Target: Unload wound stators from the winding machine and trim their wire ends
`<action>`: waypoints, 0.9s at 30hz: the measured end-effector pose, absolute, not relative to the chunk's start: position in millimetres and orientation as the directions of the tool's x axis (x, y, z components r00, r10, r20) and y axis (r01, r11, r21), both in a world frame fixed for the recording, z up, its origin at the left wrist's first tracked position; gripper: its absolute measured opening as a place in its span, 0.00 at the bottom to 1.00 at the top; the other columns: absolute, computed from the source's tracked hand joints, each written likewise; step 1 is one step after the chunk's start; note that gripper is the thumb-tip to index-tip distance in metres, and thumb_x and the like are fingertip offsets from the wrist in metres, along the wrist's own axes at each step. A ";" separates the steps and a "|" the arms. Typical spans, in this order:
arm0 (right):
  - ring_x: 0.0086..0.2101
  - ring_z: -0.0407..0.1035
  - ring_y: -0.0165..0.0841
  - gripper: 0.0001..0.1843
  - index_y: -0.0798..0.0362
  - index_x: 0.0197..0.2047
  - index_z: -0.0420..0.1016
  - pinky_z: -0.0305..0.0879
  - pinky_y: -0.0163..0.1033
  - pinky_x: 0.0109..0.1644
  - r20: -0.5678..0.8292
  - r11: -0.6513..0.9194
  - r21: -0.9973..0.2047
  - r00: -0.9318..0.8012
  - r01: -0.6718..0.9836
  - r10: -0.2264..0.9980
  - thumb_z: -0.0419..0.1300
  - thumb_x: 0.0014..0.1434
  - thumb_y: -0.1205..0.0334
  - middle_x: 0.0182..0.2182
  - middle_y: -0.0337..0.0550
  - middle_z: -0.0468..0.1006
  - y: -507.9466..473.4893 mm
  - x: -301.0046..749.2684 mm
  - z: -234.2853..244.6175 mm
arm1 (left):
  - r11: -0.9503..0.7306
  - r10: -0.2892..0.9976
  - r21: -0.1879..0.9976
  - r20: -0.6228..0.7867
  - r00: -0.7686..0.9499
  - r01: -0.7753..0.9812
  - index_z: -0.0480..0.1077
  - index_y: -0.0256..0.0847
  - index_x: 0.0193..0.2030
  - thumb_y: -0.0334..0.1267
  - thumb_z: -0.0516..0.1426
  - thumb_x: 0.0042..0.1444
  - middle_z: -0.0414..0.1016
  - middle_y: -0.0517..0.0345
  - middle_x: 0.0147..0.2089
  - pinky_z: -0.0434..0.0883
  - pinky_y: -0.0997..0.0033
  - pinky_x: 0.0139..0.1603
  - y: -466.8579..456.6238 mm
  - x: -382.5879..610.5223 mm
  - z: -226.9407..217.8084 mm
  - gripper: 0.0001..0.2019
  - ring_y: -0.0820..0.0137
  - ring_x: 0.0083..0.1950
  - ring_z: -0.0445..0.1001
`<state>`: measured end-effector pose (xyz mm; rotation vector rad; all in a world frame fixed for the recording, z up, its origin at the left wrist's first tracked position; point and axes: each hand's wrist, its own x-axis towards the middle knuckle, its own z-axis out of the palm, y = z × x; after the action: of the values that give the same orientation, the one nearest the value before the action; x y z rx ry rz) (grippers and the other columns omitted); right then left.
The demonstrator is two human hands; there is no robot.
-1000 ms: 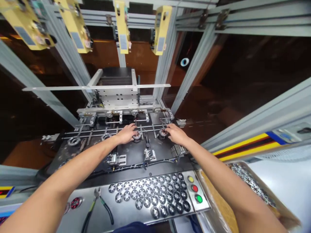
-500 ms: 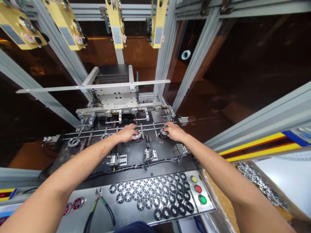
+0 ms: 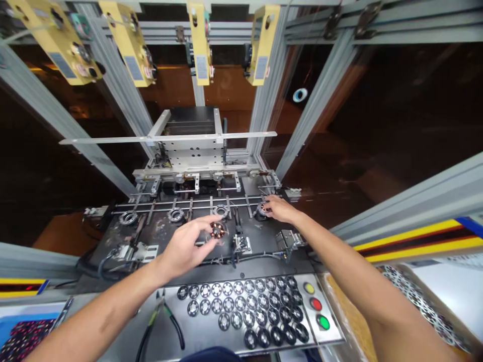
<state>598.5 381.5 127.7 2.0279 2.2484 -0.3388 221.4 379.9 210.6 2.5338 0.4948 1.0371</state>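
Note:
My left hand (image 3: 183,249) pinches a copper-wound motor stator (image 3: 218,231) between thumb and fingers, lifted above the machine bed. Thin loose wire ends trail from this stator. Behind it stands a ring-shaped metal holder (image 3: 221,211). Over at the rightmost holder (image 3: 258,215), my right hand (image 3: 281,208) has its fingers closed on another wound stator (image 3: 265,206), whose copper partly shows between the fingertips. Two more ring holders, the left one (image 3: 128,218) and its neighbour (image 3: 176,215), hold no stator.
Rows of unwound stator cores (image 3: 240,302) lie on the metal panel in front, beside cutting pliers (image 3: 163,306). Yellow, red and green buttons (image 3: 316,304) sit at its right end. A blue tray (image 3: 11,322) holds wound parts. A metal bar (image 3: 169,138) spans the machine behind.
My left hand has lifted the stator from its holder and drawn it toward me. My right hand stays at the rightmost holder. The view has shifted slightly.

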 end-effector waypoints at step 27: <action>0.48 0.72 0.37 0.09 0.55 0.43 0.76 0.70 0.51 0.55 -0.148 0.098 -0.241 -0.136 0.966 0.980 0.61 0.65 0.58 0.48 0.46 0.77 395.0 600.0 144.4 | -0.671 0.724 0.735 0.618 0.307 0.101 0.58 0.42 0.55 0.24 0.65 0.50 0.78 0.44 0.51 0.79 0.65 0.48 312.9 147.7 223.0 0.29 0.62 0.51 0.80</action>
<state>600.0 395.0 144.4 2.0966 2.3637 -0.4486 147.7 312.9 223.0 1.9947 0.7286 1.3830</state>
